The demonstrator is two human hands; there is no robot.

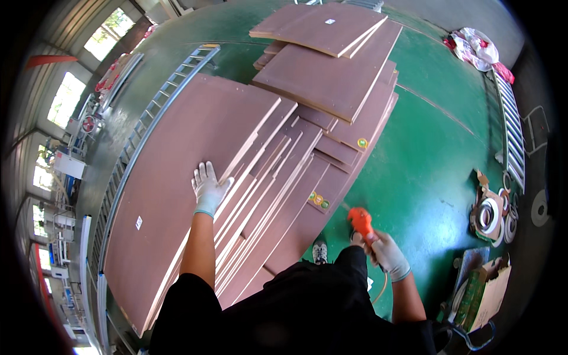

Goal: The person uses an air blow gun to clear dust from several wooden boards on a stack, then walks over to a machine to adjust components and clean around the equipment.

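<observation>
My left hand (209,188), in a white glove with a teal cuff, lies flat with fingers spread on a large brown board (177,154). That board tops the left part of a stack, close to its right edge. My right hand (389,254), gloved the same way, is wrapped round the handle of an orange air blow gun (360,220). Its thin nozzle points left toward the stack, and a yellowish hose (381,287) hangs below. More brown boards (319,77) lie in uneven layers ahead, some with round green and yellow stickers (319,200).
A metal roller conveyor (148,121) runs along the stack's left side. On the green floor (426,160) to the right are rolls of edge banding (489,215) and an open cardboard box (485,293). Another roller rack (510,130) and plastic bags (476,47) stand by the wall.
</observation>
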